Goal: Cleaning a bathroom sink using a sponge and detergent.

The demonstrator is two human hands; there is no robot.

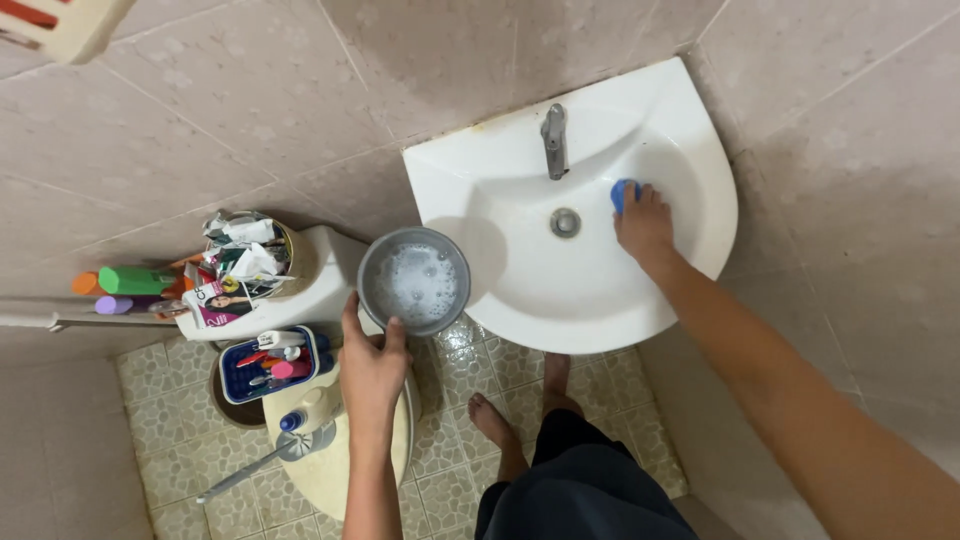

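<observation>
My right hand (645,225) presses a blue sponge (622,190) against the inner wall of a white wash basin (700,150), right of the drain (565,222) and below the metal tap (554,140). My left hand (372,355) grips the near rim of a round grey bowl (414,280) holding foamy water, held beside the basin's left edge.
A white toilet (320,440) stands at lower left, with a white bottle (310,410) and a blue box of small items (270,365) on it. The tank top (300,290) carries tubes, bottles and a container. My bare feet (520,410) stand on the pebble-patterned floor tiles.
</observation>
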